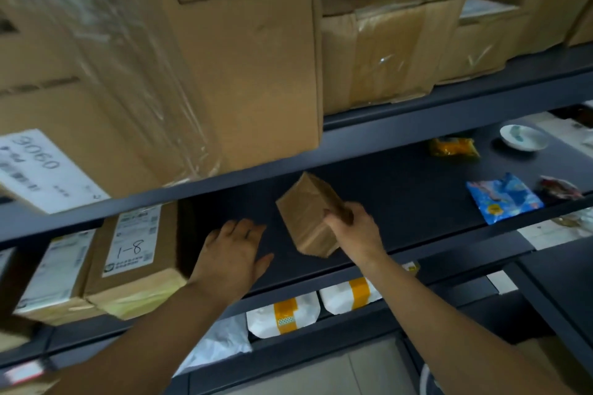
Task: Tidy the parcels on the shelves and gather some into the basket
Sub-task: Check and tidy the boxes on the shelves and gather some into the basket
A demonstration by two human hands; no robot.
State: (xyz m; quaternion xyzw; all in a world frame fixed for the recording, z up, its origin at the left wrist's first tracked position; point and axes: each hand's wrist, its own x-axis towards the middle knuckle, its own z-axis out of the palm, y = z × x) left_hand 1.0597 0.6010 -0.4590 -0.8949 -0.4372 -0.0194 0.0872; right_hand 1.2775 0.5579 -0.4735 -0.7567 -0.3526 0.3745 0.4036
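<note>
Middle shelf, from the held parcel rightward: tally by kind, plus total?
brown parcel: 1, tilted, gripped by the right hand
snack packets: 3, namely yellow packet, blue packet, dark red packet
white dish: 1
Total: 5

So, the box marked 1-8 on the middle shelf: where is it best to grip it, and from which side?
Probably by its right side face and front corner, coming from the right. The box marked 1-8 stands close against another box on its left, while the shelf to its right is free, and the open left hand is beside that face.
</note>
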